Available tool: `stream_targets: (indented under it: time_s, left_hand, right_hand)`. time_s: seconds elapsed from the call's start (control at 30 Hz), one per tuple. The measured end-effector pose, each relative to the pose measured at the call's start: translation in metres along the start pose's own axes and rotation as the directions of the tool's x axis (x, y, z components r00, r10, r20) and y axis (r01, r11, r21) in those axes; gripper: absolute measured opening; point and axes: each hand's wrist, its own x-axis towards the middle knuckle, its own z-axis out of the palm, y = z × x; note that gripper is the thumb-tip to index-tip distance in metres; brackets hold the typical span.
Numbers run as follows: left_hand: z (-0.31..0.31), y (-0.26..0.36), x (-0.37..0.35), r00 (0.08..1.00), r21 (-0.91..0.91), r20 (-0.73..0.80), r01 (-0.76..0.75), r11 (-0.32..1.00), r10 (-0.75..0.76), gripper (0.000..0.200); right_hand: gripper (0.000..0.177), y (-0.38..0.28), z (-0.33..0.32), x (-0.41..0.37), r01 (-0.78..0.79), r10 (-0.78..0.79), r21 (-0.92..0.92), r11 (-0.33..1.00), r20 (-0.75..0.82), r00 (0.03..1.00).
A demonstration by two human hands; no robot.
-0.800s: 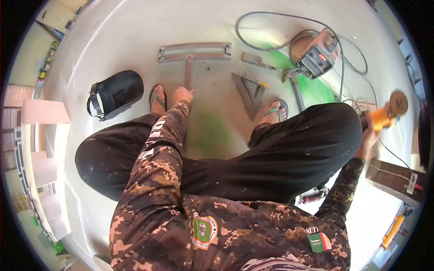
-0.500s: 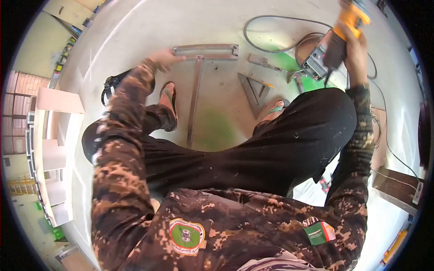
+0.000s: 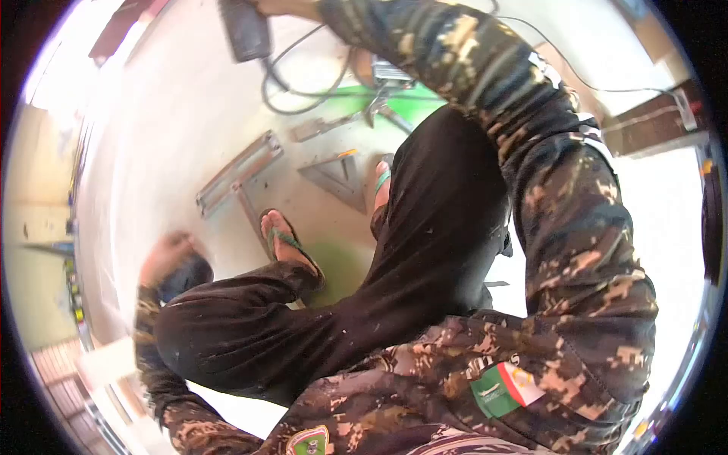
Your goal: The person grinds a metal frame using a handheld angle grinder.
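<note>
My right hand [image 3: 282, 6] is stretched far forward at the top edge, closed on a dark angle grinder [image 3: 244, 29] whose cable [image 3: 299, 87] loops over the floor. My left hand [image 3: 164, 255] is blurred at the left, low beside my knee, right over the black welding mask [image 3: 189, 274]; its grip cannot be made out. A T-shaped metal frame [image 3: 236, 174] lies flat on the concrete between the two hands, with my sandalled left foot [image 3: 284, 241] beside its stem.
A metal triangle square [image 3: 334, 179] lies by my other foot [image 3: 381, 182]. A small welding machine [image 3: 390, 72] stands on a green floor patch [image 3: 364, 95] behind it. A wooden bench [image 3: 652, 121] is at the right.
The view has swung and tilted left. My right hand carried the grinder forward and across to the top. My left hand left the frame's crossbar and dropped to the welding mask.
</note>
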Motion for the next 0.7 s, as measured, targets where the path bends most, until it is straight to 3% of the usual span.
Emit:
stream_targets:
  time_s: [0.03, 0.07, 0.1, 0.13, 0.17, 0.2, 0.23, 0.27, 0.3, 0.33, 0.4, 0.5, 0.57, 0.63, 0.7]
  left_hand:
    - [0.014, -0.019, 0.023, 0.999, 0.033, 0.028, 0.020, 0.999, -0.021, 0.044]
    - [0.028, -0.047, 0.051, 0.992, 0.115, 0.020, 0.123, 0.986, -0.126, 0.049]
    - [0.053, -0.059, 0.072, 0.973, 0.088, -0.041, 0.231, 0.969, -0.228, 0.050]
    - [0.075, -0.067, 0.094, 0.975, 0.192, -0.008, 0.219, 0.957, -0.222, 0.054]
    - [0.101, -0.149, 0.141, 0.974, 0.503, 0.032, -0.212, 0.838, 0.226, 0.068]
    - [0.136, -0.123, 0.160, 0.944, 0.166, -0.274, 0.236, 0.957, -0.186, 0.081]
    - [0.169, -0.134, 0.183, 0.893, 0.177, -0.413, 0.270, 0.946, -0.178, 0.084]
    - [0.186, -0.104, 0.188, 0.860, 0.206, -0.393, 0.427, 0.880, -0.325, 0.080]
    - [0.203, -0.087, 0.194, 0.861, 0.200, -0.389, 0.426, 0.883, -0.327, 0.080]
    - [0.248, -0.037, 0.159, 0.850, 0.101, -0.450, 0.352, 0.931, -0.273, 0.076]
    - [0.271, -0.056, 0.134, 0.868, -0.057, -0.441, 0.228, 0.972, -0.230, 0.057]
    - [0.262, -0.007, 0.088, 0.850, 0.036, -0.493, 0.232, 0.972, -0.184, 0.043]
    - [0.296, -0.036, 0.110, 0.839, -0.132, -0.510, 0.143, 0.981, -0.191, 0.043]
    - [0.294, 0.004, 0.105, 0.821, -0.260, -0.529, 0.083, 0.962, -0.214, 0.046]
    - [0.300, 0.011, 0.106, 0.794, -0.257, -0.555, 0.121, 0.959, -0.248, 0.048]
  right_hand:
    - [0.029, 0.000, 0.002, 0.007, -0.018, 0.017, 0.144, 0.989, 0.007, 1.000]
    - [0.037, 0.026, 0.003, 0.034, 0.450, -0.439, -0.392, 0.802, 0.123, 0.890]
    - [0.046, 0.049, -0.005, 0.053, 0.681, -0.634, -0.710, 0.181, 0.445, 0.632]
    - [0.054, 0.057, 0.000, 0.048, 0.573, -0.553, -0.776, 0.263, 0.366, 0.748]
    - [0.066, 0.060, 0.005, 0.040, 0.455, -0.488, -0.825, 0.335, 0.261, 0.833]
    - [0.060, 0.095, 0.019, 0.060, 0.314, -0.363, -0.487, 0.815, -0.007, 0.932]
    - [0.054, 0.130, 0.029, 0.076, 0.124, -0.113, 0.066, 0.990, -0.153, 0.982]
    - [0.045, 0.116, 0.023, 0.053, -0.085, 0.174, 0.434, 0.897, -0.170, 0.970]
    - [0.039, 0.101, 0.018, 0.029, -0.248, 0.434, 0.739, 0.626, -0.067, 0.898]
    - [0.038, 0.080, -0.018, 0.014, -0.328, 0.478, 0.748, 0.576, 0.017, 0.878]
    - [0.037, 0.128, -0.005, -0.009, -0.458, 0.602, 0.764, 0.454, 0.116, 0.790]
    - [0.032, 0.173, 0.003, -0.059, -0.606, 0.676, 0.737, 0.298, 0.286, 0.680]
    - [0.035, 0.167, -0.001, -0.117, -0.633, 0.666, 0.663, 0.400, 0.264, 0.697]
    - [0.036, 0.177, 0.005, -0.144, -0.666, 0.672, 0.642, 0.379, 0.304, 0.676]
    - [0.037, 0.179, 0.020, -0.164, -0.696, 0.679, 0.621, 0.361, 0.337, 0.652]
